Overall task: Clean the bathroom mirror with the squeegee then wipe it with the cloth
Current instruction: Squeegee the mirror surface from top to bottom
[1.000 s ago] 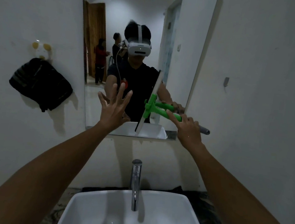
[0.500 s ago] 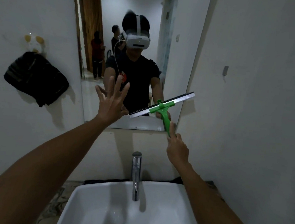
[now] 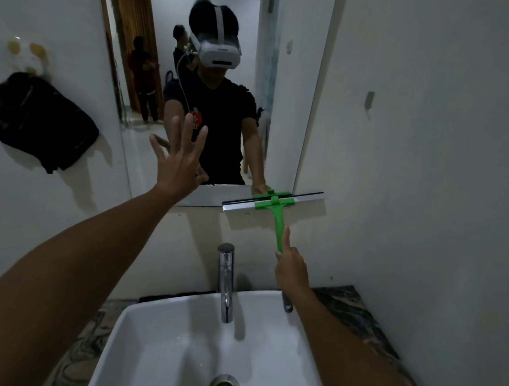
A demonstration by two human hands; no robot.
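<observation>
The tall bathroom mirror hangs on the white wall above the sink. My right hand grips the green handle of the squeegee, index finger stretched along it. Its blade lies nearly level across the mirror's bottom right edge and reaches past the corner onto the wall. My left hand is raised in front of the lower mirror with fingers spread and nothing in it; whether it touches the glass I cannot tell. A dark cloth hangs from a wall hook to the left of the mirror.
A white basin with a chrome tap sits directly below on a marbled counter. A white side wall runs close on the right. The mirror reflects a doorway and people behind me.
The squeegee swung from upright to level, then slid down the right side of the mirror to its bottom edge. My left hand stayed raised and spread. My head tilted down.
</observation>
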